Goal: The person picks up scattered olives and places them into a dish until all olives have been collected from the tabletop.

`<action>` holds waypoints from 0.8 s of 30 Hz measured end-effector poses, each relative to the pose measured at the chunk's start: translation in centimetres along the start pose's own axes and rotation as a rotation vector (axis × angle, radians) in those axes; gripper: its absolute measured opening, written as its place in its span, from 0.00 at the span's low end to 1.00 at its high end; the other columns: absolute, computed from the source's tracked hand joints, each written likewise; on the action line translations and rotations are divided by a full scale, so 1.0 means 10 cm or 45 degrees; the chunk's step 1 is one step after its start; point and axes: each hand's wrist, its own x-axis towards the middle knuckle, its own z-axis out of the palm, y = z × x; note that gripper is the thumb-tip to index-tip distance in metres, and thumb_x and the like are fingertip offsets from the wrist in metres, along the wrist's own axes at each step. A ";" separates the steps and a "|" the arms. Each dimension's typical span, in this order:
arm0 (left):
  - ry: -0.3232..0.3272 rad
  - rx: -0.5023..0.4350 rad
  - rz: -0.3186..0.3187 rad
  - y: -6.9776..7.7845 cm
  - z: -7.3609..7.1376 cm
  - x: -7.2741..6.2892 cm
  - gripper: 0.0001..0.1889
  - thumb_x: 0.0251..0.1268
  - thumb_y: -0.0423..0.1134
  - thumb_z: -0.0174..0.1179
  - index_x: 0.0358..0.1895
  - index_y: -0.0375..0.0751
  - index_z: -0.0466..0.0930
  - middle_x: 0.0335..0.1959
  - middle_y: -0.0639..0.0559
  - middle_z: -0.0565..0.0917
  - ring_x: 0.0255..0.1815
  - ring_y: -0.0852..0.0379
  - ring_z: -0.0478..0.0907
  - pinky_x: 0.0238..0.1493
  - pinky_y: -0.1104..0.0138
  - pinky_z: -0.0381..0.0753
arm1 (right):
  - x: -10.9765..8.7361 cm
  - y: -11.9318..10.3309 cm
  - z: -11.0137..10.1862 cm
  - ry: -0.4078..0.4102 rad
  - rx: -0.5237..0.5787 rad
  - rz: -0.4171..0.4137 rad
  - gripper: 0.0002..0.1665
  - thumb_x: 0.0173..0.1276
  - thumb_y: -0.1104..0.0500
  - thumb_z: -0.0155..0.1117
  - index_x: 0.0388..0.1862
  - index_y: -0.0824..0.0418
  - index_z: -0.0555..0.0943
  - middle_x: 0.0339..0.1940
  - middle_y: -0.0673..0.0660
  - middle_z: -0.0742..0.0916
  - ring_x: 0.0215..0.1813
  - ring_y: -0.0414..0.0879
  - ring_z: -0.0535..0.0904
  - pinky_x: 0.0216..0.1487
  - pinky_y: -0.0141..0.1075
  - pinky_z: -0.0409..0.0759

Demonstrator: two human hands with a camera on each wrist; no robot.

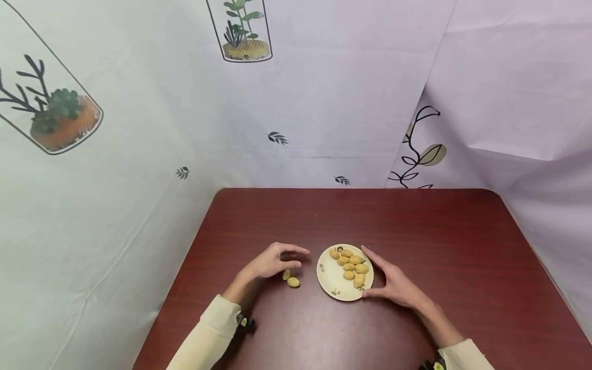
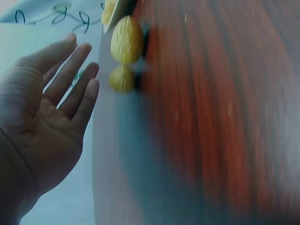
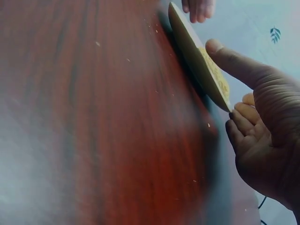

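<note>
A round cream plate [image 1: 330, 282] with small printed marks lies on the table, bearing several yellow, wrinkled oval pieces [image 1: 355, 260] whose kind I cannot tell. My right hand [image 1: 400, 285] spans the plate's right side, thumb at the near rim and fingers at the far rim. From the right wrist view, the thumb overlaps the plate [image 3: 192, 51] and a fingertip meets its edge. Left of the plate, my left hand [image 1: 273, 261] hovers with loosely extended fingers and nothing in them. Close below its thumb lie two similar yellow pieces [image 1: 293, 282], also visible beside the palm as wrinkled ovals [image 2: 126, 40].
The dark red wooden table [image 1: 462, 246] has rounded far corners. Pale printed cloth [image 1: 324, 103] hangs behind it and along both sides. Tiny light crumbs [image 3: 208, 125] are scattered on the tabletop near the plate.
</note>
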 end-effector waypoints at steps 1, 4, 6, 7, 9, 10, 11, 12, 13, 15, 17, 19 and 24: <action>-0.021 -0.019 -0.003 -0.02 -0.03 -0.02 0.19 0.75 0.35 0.69 0.65 0.45 0.86 0.60 0.53 0.88 0.65 0.55 0.82 0.65 0.51 0.81 | 0.01 0.01 -0.01 -0.010 -0.003 -0.006 0.67 0.54 0.46 0.89 0.85 0.63 0.62 0.82 0.66 0.70 0.79 0.67 0.66 0.72 0.20 0.54; -0.081 -0.071 -0.001 -0.08 -0.10 -0.06 0.20 0.72 0.32 0.70 0.65 0.42 0.86 0.60 0.51 0.89 0.66 0.53 0.82 0.66 0.50 0.80 | 0.04 0.03 -0.04 -0.046 -0.007 -0.019 0.67 0.53 0.45 0.89 0.85 0.63 0.62 0.82 0.64 0.70 0.79 0.66 0.66 0.73 0.21 0.54; -0.124 -0.099 -0.004 -0.11 -0.12 -0.09 0.20 0.71 0.30 0.71 0.64 0.41 0.87 0.59 0.51 0.89 0.66 0.54 0.81 0.68 0.52 0.79 | 0.06 0.06 -0.05 -0.063 -0.001 -0.027 0.67 0.52 0.45 0.89 0.85 0.63 0.63 0.82 0.63 0.71 0.79 0.66 0.66 0.73 0.21 0.54; -0.147 -0.111 -0.006 -0.12 -0.13 -0.10 0.20 0.70 0.30 0.71 0.64 0.40 0.87 0.59 0.51 0.89 0.67 0.54 0.81 0.68 0.53 0.79 | 0.06 0.07 -0.05 -0.072 0.005 -0.026 0.68 0.52 0.44 0.89 0.85 0.63 0.63 0.82 0.62 0.70 0.80 0.66 0.66 0.73 0.20 0.54; -0.188 -0.129 -0.018 -0.12 -0.13 -0.11 0.21 0.69 0.30 0.72 0.64 0.40 0.87 0.59 0.51 0.89 0.67 0.56 0.81 0.68 0.55 0.79 | 0.07 0.10 -0.05 -0.084 0.023 -0.030 0.68 0.52 0.44 0.89 0.85 0.63 0.63 0.83 0.61 0.70 0.80 0.65 0.65 0.73 0.20 0.54; -0.207 -0.129 -0.026 -0.11 -0.12 -0.12 0.21 0.69 0.31 0.73 0.64 0.41 0.87 0.59 0.52 0.89 0.67 0.58 0.80 0.68 0.56 0.80 | 0.07 0.11 -0.04 -0.086 0.030 -0.033 0.68 0.52 0.44 0.89 0.85 0.63 0.63 0.83 0.61 0.71 0.80 0.65 0.65 0.72 0.19 0.54; -0.223 -0.125 -0.040 -0.10 -0.12 -0.13 0.21 0.69 0.32 0.73 0.64 0.43 0.87 0.59 0.53 0.89 0.64 0.58 0.81 0.65 0.58 0.81 | 0.07 0.12 -0.05 -0.086 0.036 -0.034 0.67 0.52 0.44 0.89 0.85 0.63 0.63 0.82 0.61 0.71 0.80 0.65 0.66 0.72 0.19 0.55; -0.236 -0.124 -0.052 -0.09 -0.11 -0.13 0.22 0.68 0.33 0.74 0.64 0.44 0.87 0.58 0.54 0.89 0.60 0.59 0.83 0.62 0.62 0.82 | 0.07 0.13 -0.05 -0.087 0.040 -0.032 0.68 0.52 0.44 0.90 0.85 0.63 0.63 0.82 0.60 0.71 0.80 0.64 0.66 0.72 0.19 0.55; -0.246 -0.124 -0.062 -0.09 -0.09 -0.14 0.22 0.67 0.35 0.75 0.64 0.45 0.88 0.57 0.54 0.90 0.55 0.60 0.83 0.58 0.64 0.82 | 0.06 0.13 -0.05 -0.087 0.039 -0.029 0.68 0.51 0.44 0.90 0.85 0.62 0.63 0.82 0.60 0.71 0.80 0.63 0.66 0.72 0.19 0.55; -0.258 -0.128 -0.078 -0.08 -0.07 -0.14 0.21 0.67 0.37 0.76 0.63 0.47 0.88 0.54 0.55 0.91 0.44 0.61 0.82 0.50 0.69 0.80 | 0.06 0.13 -0.05 -0.087 0.037 -0.020 0.69 0.50 0.44 0.90 0.85 0.61 0.63 0.83 0.59 0.71 0.80 0.62 0.66 0.73 0.19 0.55; -0.268 -0.126 -0.086 -0.09 -0.05 -0.14 0.21 0.66 0.38 0.77 0.62 0.49 0.89 0.51 0.56 0.91 0.38 0.61 0.78 0.45 0.72 0.77 | 0.06 0.14 -0.05 -0.089 0.037 -0.005 0.69 0.49 0.44 0.91 0.85 0.60 0.63 0.83 0.57 0.71 0.80 0.61 0.65 0.73 0.20 0.55; -0.276 -0.109 -0.070 -0.11 -0.04 -0.14 0.20 0.65 0.38 0.77 0.60 0.50 0.90 0.50 0.57 0.91 0.38 0.62 0.79 0.45 0.71 0.78 | 0.05 0.15 -0.05 -0.090 0.038 0.005 0.70 0.49 0.43 0.91 0.86 0.59 0.63 0.83 0.56 0.70 0.81 0.60 0.65 0.73 0.20 0.55; -0.293 -0.023 -0.026 -0.12 -0.04 -0.15 0.19 0.64 0.38 0.78 0.59 0.49 0.91 0.53 0.61 0.91 0.52 0.61 0.83 0.55 0.67 0.81 | 0.05 0.17 -0.04 -0.083 0.049 0.013 0.70 0.49 0.42 0.90 0.86 0.57 0.63 0.83 0.55 0.70 0.81 0.59 0.65 0.73 0.22 0.56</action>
